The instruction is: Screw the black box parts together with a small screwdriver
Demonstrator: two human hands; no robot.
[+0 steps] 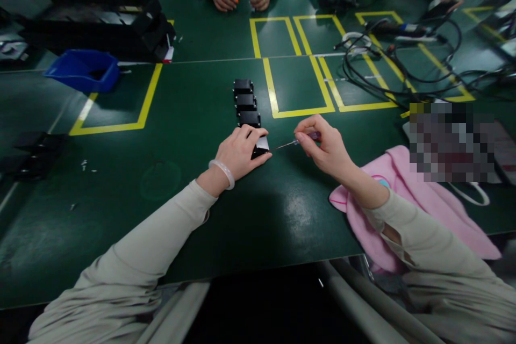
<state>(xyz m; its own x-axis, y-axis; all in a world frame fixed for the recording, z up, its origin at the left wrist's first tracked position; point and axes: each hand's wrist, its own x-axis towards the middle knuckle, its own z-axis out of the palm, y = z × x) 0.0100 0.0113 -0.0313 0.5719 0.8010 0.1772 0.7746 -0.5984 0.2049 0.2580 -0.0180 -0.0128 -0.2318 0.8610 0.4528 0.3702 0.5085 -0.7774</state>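
Here's my left hand (241, 153), fingers and thumb clamped on a black block (260, 152) on the green table (242, 226): dark, boxy, a pale patch showing, the rest partly hidden under my grip. My right hand (324, 145) pinches a screwdriver (313, 136), purplish handle, slim metal shaft, tip at the block's right edge, touching or not I can't tell. Just beyond, three black blocks (245, 100) line up, squat, small bright studs along their sides.

Metal-shafted, purplish-handled screwdriver (296, 142) in right grip (325, 146), tip at black, pale-faced block (262, 143) under left grip (239, 152); three black blocks (245, 100) lined beyond.
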